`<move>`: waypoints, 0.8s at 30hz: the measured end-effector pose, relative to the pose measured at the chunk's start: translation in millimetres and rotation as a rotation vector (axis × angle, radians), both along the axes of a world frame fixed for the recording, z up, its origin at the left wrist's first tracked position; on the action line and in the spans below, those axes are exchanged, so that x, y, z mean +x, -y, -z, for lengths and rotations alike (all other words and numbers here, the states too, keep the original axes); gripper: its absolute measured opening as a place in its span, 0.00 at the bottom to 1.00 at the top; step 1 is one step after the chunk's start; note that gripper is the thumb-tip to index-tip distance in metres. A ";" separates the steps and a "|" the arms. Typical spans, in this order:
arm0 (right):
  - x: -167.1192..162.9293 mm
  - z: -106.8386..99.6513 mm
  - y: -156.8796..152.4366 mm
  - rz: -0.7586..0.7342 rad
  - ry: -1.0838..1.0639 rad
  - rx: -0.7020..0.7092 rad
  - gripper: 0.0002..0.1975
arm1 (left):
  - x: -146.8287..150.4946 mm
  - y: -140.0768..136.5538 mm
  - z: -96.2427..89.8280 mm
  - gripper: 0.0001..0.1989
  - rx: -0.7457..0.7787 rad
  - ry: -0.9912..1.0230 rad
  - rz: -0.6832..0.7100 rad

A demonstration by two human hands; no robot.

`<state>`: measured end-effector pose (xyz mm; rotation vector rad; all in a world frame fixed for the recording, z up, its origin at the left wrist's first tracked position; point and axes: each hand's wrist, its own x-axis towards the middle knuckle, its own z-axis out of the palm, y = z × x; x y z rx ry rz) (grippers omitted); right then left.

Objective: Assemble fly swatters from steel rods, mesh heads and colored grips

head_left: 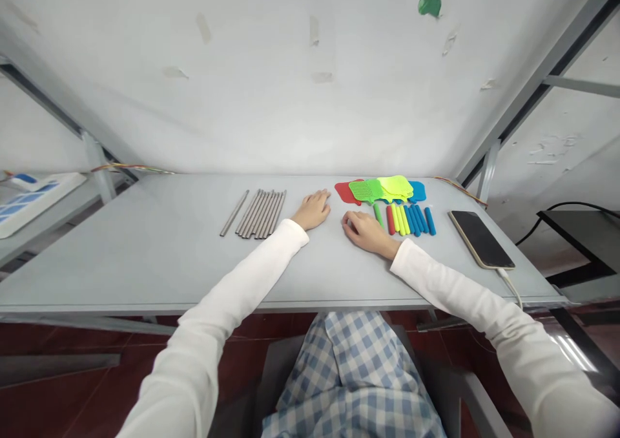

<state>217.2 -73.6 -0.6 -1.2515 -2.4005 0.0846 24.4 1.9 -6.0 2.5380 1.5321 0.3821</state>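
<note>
My left hand point(312, 210) lies on the grey table with its fingers stretched out, holding nothing. Just left of it is a row of thin metal tubes point(261, 214), with a single tube point(235, 213) set a little apart. My right hand point(367, 230) rests on the table with fingers loosely curled, and no object shows in it. Beside it stand plastic handles in a row: a green one point(378, 216), a red one point(390, 219), several yellow ones point(400, 219) and several blue ones point(416, 219). Behind these lie overlapping fly swatter heads point(394, 187) in red, green, yellow and blue.
A phone point(481, 239) with a white cable point(509, 287) lies at the right of the table point(145, 250). A white wall point(271, 115) closes off the back. Metal frame posts point(489, 172) rise at both sides. A power strip point(41, 199) sits at far left.
</note>
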 end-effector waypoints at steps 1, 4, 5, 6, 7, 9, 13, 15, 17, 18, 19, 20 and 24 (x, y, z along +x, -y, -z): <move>-0.1 0.3 0.3 -0.002 0.006 -0.004 0.06 | -0.4 -1.8 3.0 0.27 0.000 0.008 0.006; -0.3 1.7 0.8 0.005 0.014 -0.012 0.06 | -4.0 -1.3 7.9 0.27 0.014 -0.008 0.021; -0.3 1.9 1.0 0.009 0.015 -0.014 0.06 | -4.7 -0.3 8.4 0.27 0.021 -0.021 0.023; -0.4 1.9 1.2 0.010 0.017 -0.015 0.06 | -5.1 0.7 8.4 0.27 0.030 -0.033 0.025; -0.5 1.7 1.5 0.009 0.020 -0.018 0.06 | -5.1 1.5 8.1 0.27 0.041 -0.043 0.027; -0.4 1.0 2.0 0.002 0.027 -0.025 0.06 | -4.5 2.6 6.7 0.26 0.060 -0.052 0.030; 2.1 0.3 0.2 -0.029 0.031 -0.037 0.07 | -3.2 5.2 2.5 0.27 0.058 -0.090 0.023; 4.3 0.6 -1.7 -0.051 0.027 -0.051 0.07 | -2.8 7.7 0.0 0.26 0.056 -0.117 0.019; 6.0 0.8 -2.9 -0.060 0.022 -0.068 0.07 | -3.5 11.0 -2.8 0.25 0.077 -0.134 0.019; 6.4 0.9 -3.1 -0.048 0.019 -0.069 0.07 | -4.7 12.6 -4.3 0.25 0.101 -0.145 0.009; 6.4 1.0 -2.9 -0.027 0.018 -0.066 0.08 | -6.8 13.9 -5.9 0.24 0.130 -0.159 -0.016; 6.1 1.2 -2.4 0.001 0.017 -0.056 0.08 | -9.9 14.7 -7.7 0.23 0.162 -0.176 -0.065; 3.1 3.2 0.6 0.082 0.033 0.012 0.09 | -29.7 10.8 -13.9 0.22 0.259 -0.161 -0.498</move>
